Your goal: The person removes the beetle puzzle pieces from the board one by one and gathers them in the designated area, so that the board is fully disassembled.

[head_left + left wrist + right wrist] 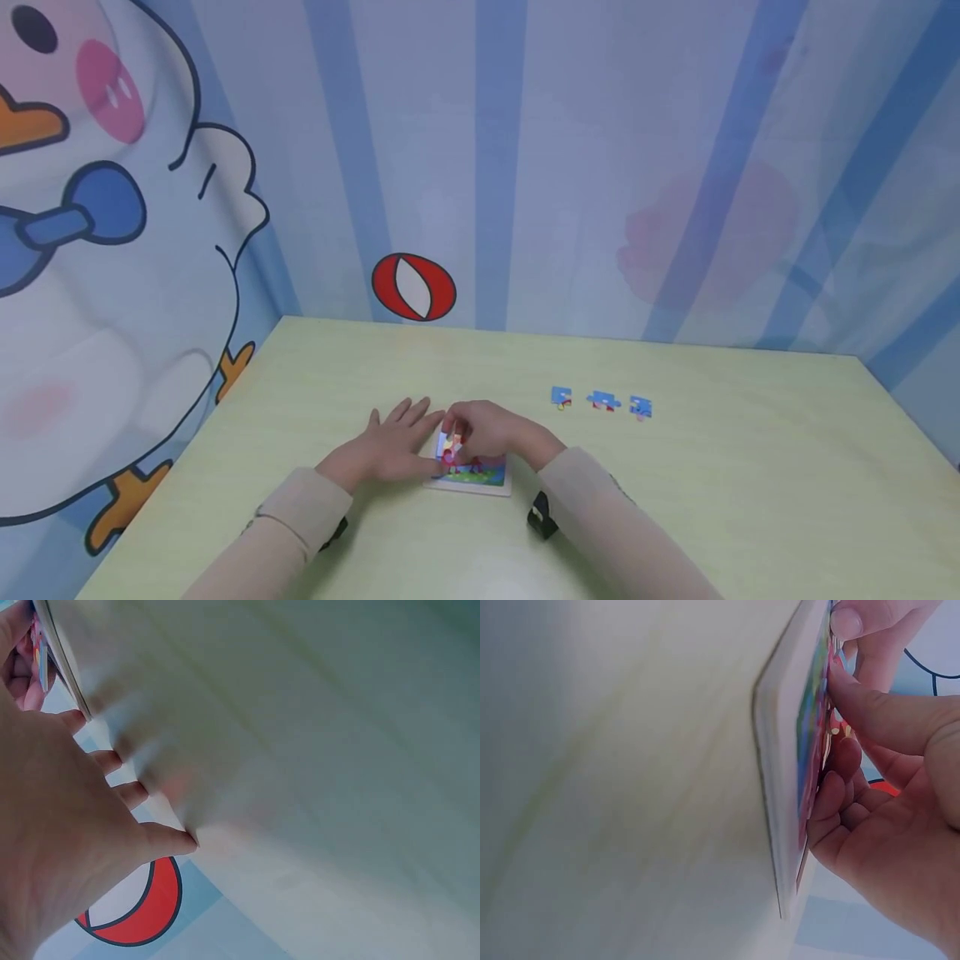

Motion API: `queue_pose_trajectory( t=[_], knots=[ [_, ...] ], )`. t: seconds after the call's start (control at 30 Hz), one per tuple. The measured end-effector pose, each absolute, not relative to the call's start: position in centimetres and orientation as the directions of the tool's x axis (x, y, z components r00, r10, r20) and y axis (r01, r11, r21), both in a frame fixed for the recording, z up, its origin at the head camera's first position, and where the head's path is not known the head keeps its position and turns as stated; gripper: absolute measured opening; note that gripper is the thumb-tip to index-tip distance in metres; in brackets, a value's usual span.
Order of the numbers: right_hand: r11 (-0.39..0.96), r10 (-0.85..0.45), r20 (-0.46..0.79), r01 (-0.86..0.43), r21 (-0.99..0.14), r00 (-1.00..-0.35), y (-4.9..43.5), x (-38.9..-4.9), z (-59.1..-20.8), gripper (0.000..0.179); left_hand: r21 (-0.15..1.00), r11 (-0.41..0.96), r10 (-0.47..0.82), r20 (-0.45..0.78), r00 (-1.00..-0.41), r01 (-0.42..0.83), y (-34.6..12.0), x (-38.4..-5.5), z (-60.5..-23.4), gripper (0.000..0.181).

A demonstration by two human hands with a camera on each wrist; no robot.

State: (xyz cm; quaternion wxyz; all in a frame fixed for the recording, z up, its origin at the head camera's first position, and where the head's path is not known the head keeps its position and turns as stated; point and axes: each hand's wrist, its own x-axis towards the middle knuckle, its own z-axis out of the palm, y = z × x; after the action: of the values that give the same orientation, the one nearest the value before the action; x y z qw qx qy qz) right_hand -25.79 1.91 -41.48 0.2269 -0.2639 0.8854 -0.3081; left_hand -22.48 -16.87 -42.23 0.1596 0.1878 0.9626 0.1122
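Observation:
A small jigsaw puzzle board (480, 477) with a pale frame and a colourful picture lies on the table before me. My left hand (393, 446) is spread flat at its left side, fingers straight, the thumb resting on the board's left part. Above the board my right hand (486, 433) bends down and pinches a puzzle piece (42, 660) between thumb and fingers. That piece stands tilted in the left wrist view; the right fingers partly cover it. From the right wrist view, the right hand's (900, 795) curled fingertips touch the picture side of the board.
Three loose blue puzzle pieces lie in a row to the far right of the board: a left one (561, 396), a middle one (603, 401) and a right one (641, 406). The pale table (750, 483) ends at a striped cloth backdrop (570, 167).

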Motion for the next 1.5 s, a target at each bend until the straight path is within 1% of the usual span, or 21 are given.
queue_pose_trajectory(
  t=[0.33,0.57,0.83,0.97,1.23,1.5],
  knots=[
    [0.616,-0.647,-0.192,-0.358,-0.701,-0.737,2.4,-26.1,-41.6,0.017,0.281,0.902,0.402,-0.266,-0.876,0.329,-16.9,-22.6,-42.2,0.082],
    [0.596,-0.649,-0.212,-0.316,-0.738,-0.730,2.7,-26.1,-41.4,0.013,0.280,0.903,0.401,-0.271,-0.875,0.327,-16.9,-22.6,-42.2,0.082],
    [0.577,-0.654,-0.211,-0.299,-0.760,-0.727,2.6,-26.1,-41.0,0.016,0.292,0.901,0.398,-0.268,-0.878,0.319,-17.0,-22.5,-41.9,0.081],
    [0.586,-0.651,-0.189,-0.329,-0.740,-0.735,3.0,-26.1,-40.5,0.018,0.286,0.904,0.394,-0.267,-0.879,0.319,-16.9,-22.6,-42.1,0.080],
    [0.571,-0.658,-0.124,-0.385,-0.725,-0.742,5.2,-26.4,-39.2,0.017,0.266,0.911,0.383,-0.265,-0.885,0.315,-16.7,-22.7,-42.4,0.082],
    [0.539,-0.670,-0.063,-0.426,-0.727,-0.740,9.0,-26.4,-38.4,0.016,0.273,0.909,0.384,-0.257,-0.887,0.315,-16.6,-22.5,-42.4,0.082]
  ],
)
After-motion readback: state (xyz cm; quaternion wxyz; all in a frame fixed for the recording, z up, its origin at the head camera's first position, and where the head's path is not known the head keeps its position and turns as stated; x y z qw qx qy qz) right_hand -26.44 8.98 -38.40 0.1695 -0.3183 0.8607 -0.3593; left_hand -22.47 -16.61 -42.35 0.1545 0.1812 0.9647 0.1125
